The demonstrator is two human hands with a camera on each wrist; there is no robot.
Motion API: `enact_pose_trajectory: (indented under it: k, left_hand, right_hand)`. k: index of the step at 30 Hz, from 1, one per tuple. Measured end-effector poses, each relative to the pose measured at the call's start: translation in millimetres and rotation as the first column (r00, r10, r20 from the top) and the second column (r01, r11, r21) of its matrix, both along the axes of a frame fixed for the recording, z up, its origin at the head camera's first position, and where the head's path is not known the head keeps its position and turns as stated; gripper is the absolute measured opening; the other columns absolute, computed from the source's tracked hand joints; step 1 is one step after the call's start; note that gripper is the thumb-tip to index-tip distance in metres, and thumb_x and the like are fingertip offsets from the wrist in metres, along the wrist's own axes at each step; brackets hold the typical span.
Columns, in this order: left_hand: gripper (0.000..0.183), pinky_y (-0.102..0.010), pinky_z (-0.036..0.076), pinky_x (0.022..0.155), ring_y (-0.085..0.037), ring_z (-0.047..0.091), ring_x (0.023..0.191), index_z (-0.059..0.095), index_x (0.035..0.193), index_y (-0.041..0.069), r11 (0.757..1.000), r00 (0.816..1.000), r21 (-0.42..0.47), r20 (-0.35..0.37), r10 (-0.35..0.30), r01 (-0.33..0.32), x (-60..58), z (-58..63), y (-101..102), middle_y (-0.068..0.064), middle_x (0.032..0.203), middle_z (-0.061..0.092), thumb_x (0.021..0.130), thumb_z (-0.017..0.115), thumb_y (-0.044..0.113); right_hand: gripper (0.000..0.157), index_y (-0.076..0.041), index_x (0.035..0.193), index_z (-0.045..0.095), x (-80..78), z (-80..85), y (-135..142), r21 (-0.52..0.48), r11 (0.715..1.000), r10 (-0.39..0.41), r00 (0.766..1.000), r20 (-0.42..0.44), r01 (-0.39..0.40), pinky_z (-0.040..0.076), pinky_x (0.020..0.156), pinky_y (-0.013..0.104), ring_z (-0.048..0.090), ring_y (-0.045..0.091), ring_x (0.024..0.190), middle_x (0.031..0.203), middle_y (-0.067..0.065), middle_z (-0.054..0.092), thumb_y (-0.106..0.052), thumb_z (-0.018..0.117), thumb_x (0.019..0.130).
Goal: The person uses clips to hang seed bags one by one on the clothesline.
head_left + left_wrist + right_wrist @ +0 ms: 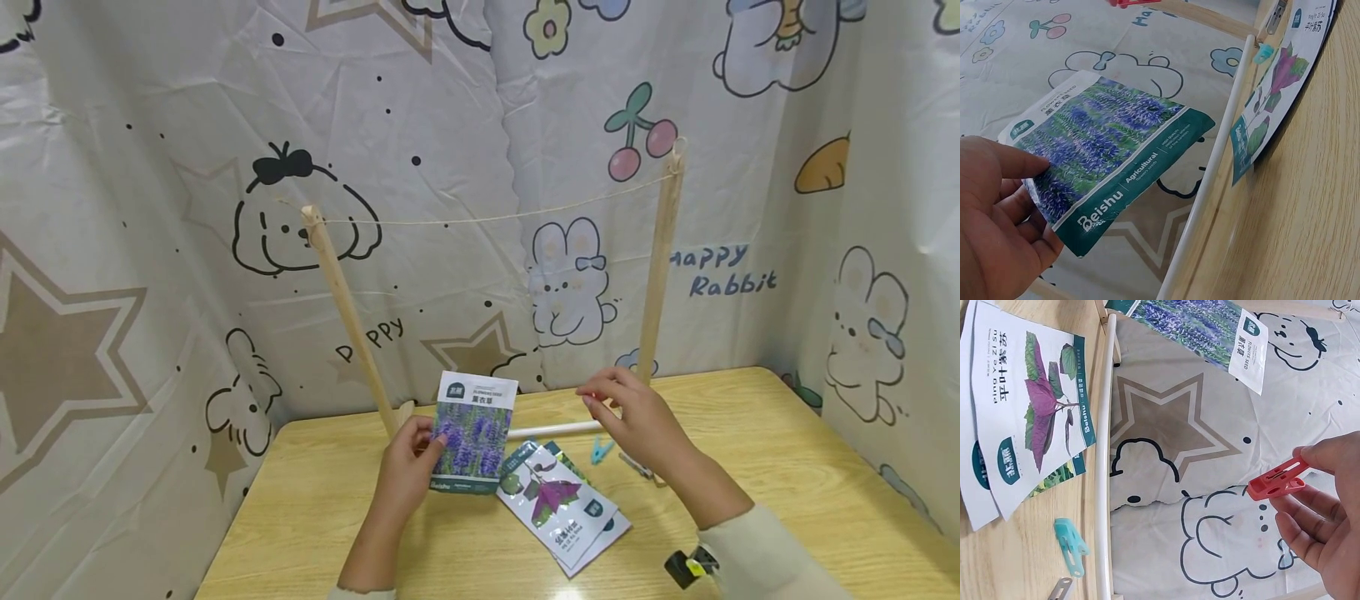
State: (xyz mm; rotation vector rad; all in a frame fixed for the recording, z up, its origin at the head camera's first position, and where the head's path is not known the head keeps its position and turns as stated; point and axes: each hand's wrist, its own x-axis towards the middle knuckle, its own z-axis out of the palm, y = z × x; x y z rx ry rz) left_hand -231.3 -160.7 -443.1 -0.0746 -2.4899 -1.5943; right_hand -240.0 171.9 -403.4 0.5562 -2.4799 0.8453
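My left hand (pixel 411 467) pinches a seed packet (pixel 474 433) with purple lavender-like flowers by its left edge, thumb in front, held upright above the table. In the left wrist view the packet (pixel 1104 144) shows its green band with "Beishu". My right hand (pixel 636 417) is raised to the right of the packet. Between its thumb and fingers it pinches a red clothespin (pixel 1277 480), plain in the right wrist view. Beyond both hands a thin string (pixel 480 220) runs between two wooden posts (pixel 352 325), with nothing hanging on it.
On the table (pixel 315 517) lie overlapping seed packets (pixel 558 504), the top one with a purple-leaved plant. A teal clothespin (pixel 602 451) and a metallic clip (pixel 1060 589) lie to their right. A white rod (pixel 555 430) spans low between the posts. A patterned curtain (pixel 465 100) hangs behind.
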Motion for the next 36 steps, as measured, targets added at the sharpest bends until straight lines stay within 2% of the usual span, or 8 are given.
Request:
enact_pose_trajectory:
  k: [7, 14, 23, 36]
  left_hand:
    - [0.014, -0.034, 0.049, 0.084, -0.018, 0.06, 0.094, 0.061, 0.114, 0.011, 1.0, 1.0, -0.008, 0.005, 0.014, -0.014, 0.5, 1.2, -3.5, -0.003, 0.096, 0.073, 0.1, 0.063, 0.014]
    - [0.016, -0.032, 0.049, 0.079, -0.018, 0.059, 0.092, 0.06, 0.116, 0.01, 0.999, 1.0, 0.037, 0.006, 0.021, -0.021, 2.2, 4.1, -4.9, -0.007, 0.098, 0.073, 0.1, 0.062, 0.015]
    - [0.017, -0.029, 0.049, 0.075, -0.017, 0.058, 0.09, 0.06, 0.116, 0.009, 0.997, 0.999, 0.058, -0.008, 0.051, -0.05, 2.0, 6.6, -5.8, -0.01, 0.098, 0.073, 0.1, 0.062, 0.015]
    - [0.021, -0.025, 0.048, 0.074, -0.016, 0.057, 0.088, 0.06, 0.12, 0.006, 0.992, 0.996, 0.09, -0.009, 0.085, -0.083, -0.3, 7.3, -7.2, -0.013, 0.102, 0.073, 0.1, 0.061, 0.012]
  right_hand:
    - [0.011, -0.017, 0.106, 0.074, 0.0, 9.0, 0.0, -0.009, 1.0, 0.021, 1.0, -0.019, -0.021, 0.059, 0.082, 0.042, 0.063, 0.016, 0.097, 0.112, 0.0, 0.063, -0.014, 0.067, 0.098]
    - [0.01, -0.018, 0.105, 0.073, -1.1, 14.2, 0.2, -0.002, 1.0, 0.019, 0.999, -0.04, -0.019, 0.058, 0.082, 0.041, 0.063, 0.015, 0.097, 0.112, -0.001, 0.063, -0.015, 0.066, 0.098]
    - [0.011, -0.015, 0.104, 0.074, -0.2, 25.3, 0.8, 0.015, 0.999, 0.05, 0.993, -0.111, -0.049, 0.059, 0.077, 0.043, 0.066, 0.018, 0.096, 0.111, 0.002, 0.064, -0.012, 0.07, 0.095]
    - [0.01, -0.015, 0.104, 0.075, -2.4, 31.4, 0.4, 0.012, 0.997, 0.078, 0.986, -0.145, -0.077, 0.059, 0.075, 0.04, 0.066, 0.016, 0.095, 0.112, 0.001, 0.062, -0.013, 0.071, 0.095]
